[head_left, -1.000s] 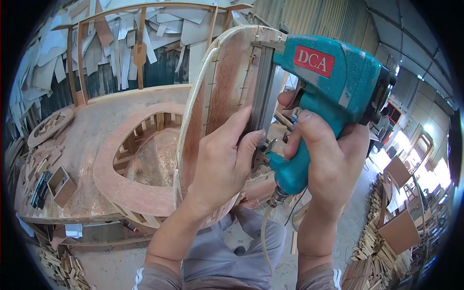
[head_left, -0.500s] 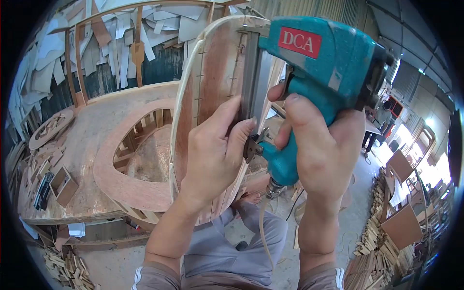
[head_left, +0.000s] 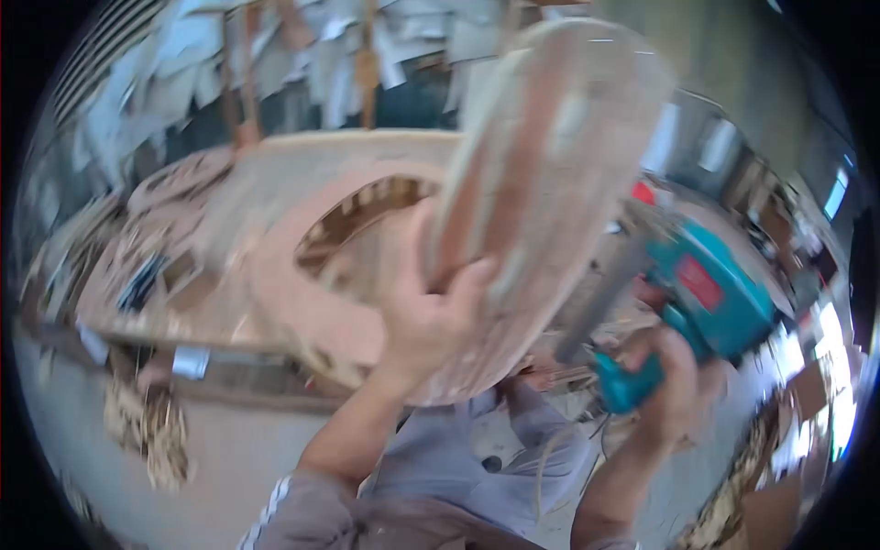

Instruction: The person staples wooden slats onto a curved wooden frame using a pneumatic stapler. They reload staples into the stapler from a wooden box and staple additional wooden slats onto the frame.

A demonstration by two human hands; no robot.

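Blurred by motion, a long oval wooden frame point(head_left: 587, 137) stands tilted in front of me, its face clad in thin reddish-brown sheet with pale edges. My left hand point(head_left: 431, 316) is closed around its near left edge, thumb on the face. At the right, my right hand point(head_left: 674, 371) wraps the handle of a teal air nail gun point(head_left: 724, 293) with a red label. The gun's long grey magazine points toward the frame's right side, apart from its face as far as the blur shows. Part of the right fingers is hidden behind the handle.
Left of the frame, a workbench point(head_left: 234, 321) carries a ring-shaped wooden piece point(head_left: 312, 298), a small wooden box point(head_left: 186, 280) and loose parts. An air hose point(head_left: 543, 477) hangs by my leg. Wood offcuts point(head_left: 151, 422) lie on the floor; more are heaped at the right.
My left hand has let go of the gun's magazine and taken hold of the frame's edge. The nail gun has moved down and right, away from the frame. The view has shifted.
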